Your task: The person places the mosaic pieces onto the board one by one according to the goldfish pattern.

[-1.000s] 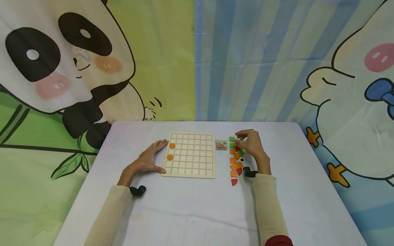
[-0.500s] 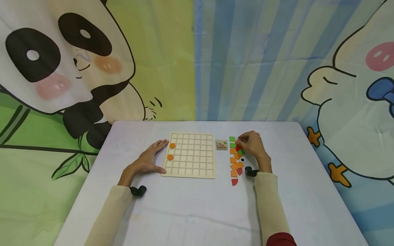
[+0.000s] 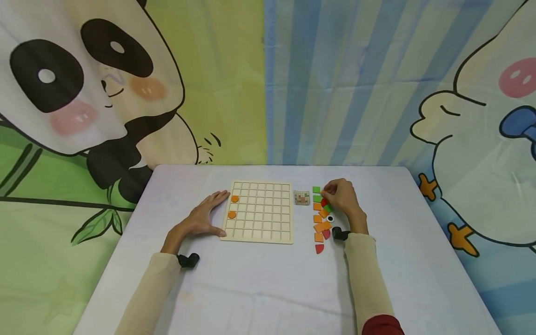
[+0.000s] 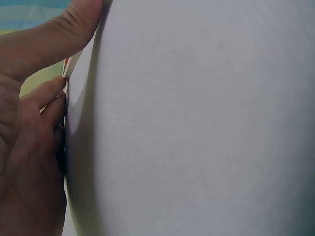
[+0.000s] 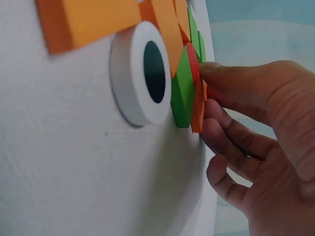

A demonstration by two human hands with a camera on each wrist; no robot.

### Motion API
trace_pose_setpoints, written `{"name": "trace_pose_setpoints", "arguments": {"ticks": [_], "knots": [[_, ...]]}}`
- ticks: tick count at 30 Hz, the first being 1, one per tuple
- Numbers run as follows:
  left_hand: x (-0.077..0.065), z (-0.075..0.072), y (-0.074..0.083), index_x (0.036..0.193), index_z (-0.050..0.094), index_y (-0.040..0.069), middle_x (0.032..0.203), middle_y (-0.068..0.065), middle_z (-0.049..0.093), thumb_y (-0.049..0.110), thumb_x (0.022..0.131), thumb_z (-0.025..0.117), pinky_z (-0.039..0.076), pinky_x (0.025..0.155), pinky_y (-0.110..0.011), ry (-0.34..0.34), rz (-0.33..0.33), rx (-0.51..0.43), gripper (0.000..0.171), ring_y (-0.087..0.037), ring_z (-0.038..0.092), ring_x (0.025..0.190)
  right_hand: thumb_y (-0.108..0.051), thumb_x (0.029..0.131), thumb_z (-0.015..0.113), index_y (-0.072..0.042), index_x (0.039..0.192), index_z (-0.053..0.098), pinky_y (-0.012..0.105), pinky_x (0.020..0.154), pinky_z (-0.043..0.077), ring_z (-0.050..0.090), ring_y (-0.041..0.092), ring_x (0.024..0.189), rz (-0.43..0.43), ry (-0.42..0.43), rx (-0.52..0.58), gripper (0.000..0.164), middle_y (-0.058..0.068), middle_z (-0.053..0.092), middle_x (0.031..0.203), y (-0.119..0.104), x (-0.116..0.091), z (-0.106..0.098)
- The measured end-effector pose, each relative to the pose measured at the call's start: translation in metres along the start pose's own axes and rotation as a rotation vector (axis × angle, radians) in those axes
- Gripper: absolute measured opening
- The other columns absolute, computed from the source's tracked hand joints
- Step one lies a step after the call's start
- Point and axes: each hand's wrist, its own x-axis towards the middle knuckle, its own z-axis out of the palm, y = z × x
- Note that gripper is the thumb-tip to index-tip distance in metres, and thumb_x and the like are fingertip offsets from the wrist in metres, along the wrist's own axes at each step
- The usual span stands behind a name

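My left hand (image 3: 202, 217) lies beside the pale gridded board (image 3: 261, 222), fingers and thumb spread, with the fingertips and thumb at its left edge. Two orange discs (image 3: 235, 199) sit in the board's left part. Over the far end of a row of coloured pieces, my right hand (image 3: 343, 197) pinches a small orange piece (image 5: 205, 91) between thumb and fingers, which hide most of it. Close by are a green piece (image 5: 182, 93), a red piece (image 5: 192, 63) and a white disc with a dark centre (image 5: 142, 73).
A small patterned square (image 3: 302, 197) lies between the board and the pieces. Orange tiles (image 3: 322, 226), green squares (image 3: 317, 190) and a red quarter-round (image 3: 319, 249) form a loose column on the white table (image 3: 251, 288). A printed cloth backdrop (image 3: 335, 83) stands behind.
My right thumb and fingers have come together from a wider spread and now pinch the orange piece. The left hand and the board have stayed in place.
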Motion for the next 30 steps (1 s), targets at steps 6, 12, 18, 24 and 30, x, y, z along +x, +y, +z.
{"name": "trace_pose_setpoints", "arguments": {"ticks": [6, 12, 18, 24, 30], "knots": [[-0.0022, 0.0013, 0.0, 0.175, 0.025, 0.017, 0.184, -0.014, 0.021, 0.053, 0.064, 0.103, 0.026, 0.127, -0.084, -0.004, 0.004, -0.003, 0.141, -0.051, 0.017, 0.169, -0.019, 0.099, 0.081, 0.001, 0.11, 0.08, 0.031, 0.075, 0.053, 0.064, 0.029, 0.086, 0.038, 0.016, 0.024, 0.023, 0.019, 0.077, 0.099, 0.0034, -0.0033, 0.0036], [-0.003, -0.0003, -0.0007, 0.175, 0.026, 0.015, 0.184, -0.012, 0.021, 0.053, 0.064, 0.103, 0.025, 0.127, -0.085, 0.007, 0.023, -0.012, 0.14, -0.05, 0.016, 0.169, -0.019, 0.1, 0.08, 0.001, 0.114, 0.079, 0.035, 0.08, 0.055, 0.064, 0.031, 0.09, 0.048, 0.014, 0.036, 0.024, 0.02, 0.076, 0.102, 0.0027, -0.0038, 0.0038], [-0.0001, -0.0014, -0.0003, 0.175, 0.025, 0.015, 0.184, -0.014, 0.02, 0.053, 0.065, 0.103, 0.027, 0.126, -0.085, 0.001, 0.031, 0.006, 0.141, -0.05, 0.017, 0.169, -0.02, 0.098, 0.08, 0.003, 0.113, 0.08, 0.04, 0.081, 0.058, 0.066, 0.031, 0.089, 0.066, 0.05, -0.008, 0.027, 0.02, 0.077, 0.101, 0.0006, -0.003, 0.003], [0.0031, 0.0003, -0.003, 0.175, 0.026, 0.016, 0.184, -0.015, 0.022, 0.052, 0.064, 0.104, 0.028, 0.125, -0.085, 0.011, 0.045, 0.021, 0.141, -0.051, 0.02, 0.168, -0.021, 0.097, 0.079, 0.004, 0.111, 0.079, 0.04, 0.08, 0.061, 0.067, 0.032, 0.088, 0.075, 0.047, -0.03, 0.03, 0.021, 0.075, 0.1, -0.0005, -0.0004, 0.0041], [0.0015, 0.0008, -0.0048, 0.175, 0.026, 0.016, 0.183, -0.015, 0.022, 0.052, 0.063, 0.104, 0.029, 0.124, -0.086, 0.01, 0.048, 0.019, 0.141, -0.051, 0.02, 0.168, -0.02, 0.091, 0.078, 0.005, 0.101, 0.078, 0.035, 0.07, 0.055, 0.065, 0.032, 0.081, 0.069, 0.061, -0.055, 0.027, 0.02, 0.073, 0.091, 0.001, 0.0013, 0.0042]]}}
